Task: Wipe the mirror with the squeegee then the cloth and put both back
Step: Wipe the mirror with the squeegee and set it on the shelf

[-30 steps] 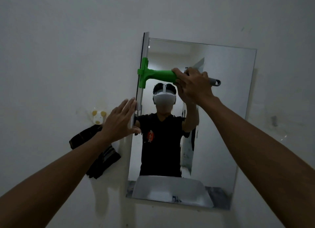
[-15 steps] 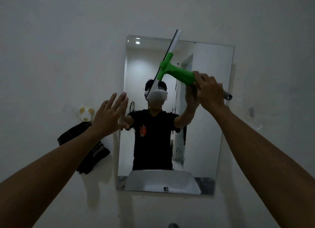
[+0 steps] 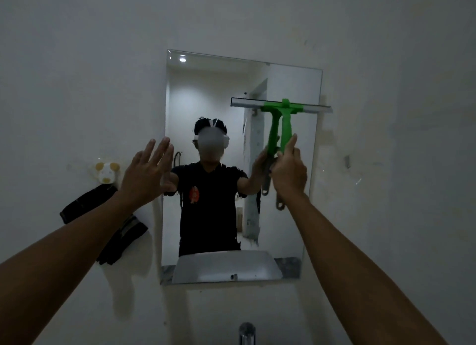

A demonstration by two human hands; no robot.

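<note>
A frameless rectangular mirror (image 3: 288, 215) hangs on a pale plastered wall (image 3: 77, 61) that is faintly stained and scuffed, in a dim room. Its glass reflects a brighter white room with a ceiling spot at the mirror's 11 o'clock corner, a doorway, a person in a dark shirt wearing a headset, and a basin along the bottom edge.

The right hand (image 3: 289, 173) grips the lower end of the green squeegee (image 3: 284, 123), fingers curled round the handle and thumb lying up along it. The handle stands nearly upright, and the blade bar runs level across the mirror's right half at about 2 o'clock from the mirror's middle, its right tip reaching just past the mirror's right edge. Whether the rubber edge touches the glass cannot be told.

The left hand (image 3: 146, 174) is wide, fingers straight and spread, held up at the mirror's left edge around 9 o'clock; contact with the glass or wall cannot be told.

The dark cloth (image 3: 85, 205) hangs on the wall at 8 o'clock from the mirror, well apart from the squeegee, draped from a small animal-shaped hook (image 3: 106, 173) in cream and yellow just above it. The left forearm crosses in front of the cloth.

At 6 o'clock, at the bottom edge of the view, the top of a chrome tap (image 3: 246, 331) shows. A small grey fitting (image 3: 347, 161) sits on the wall at 3 o'clock from the mirror.
</note>
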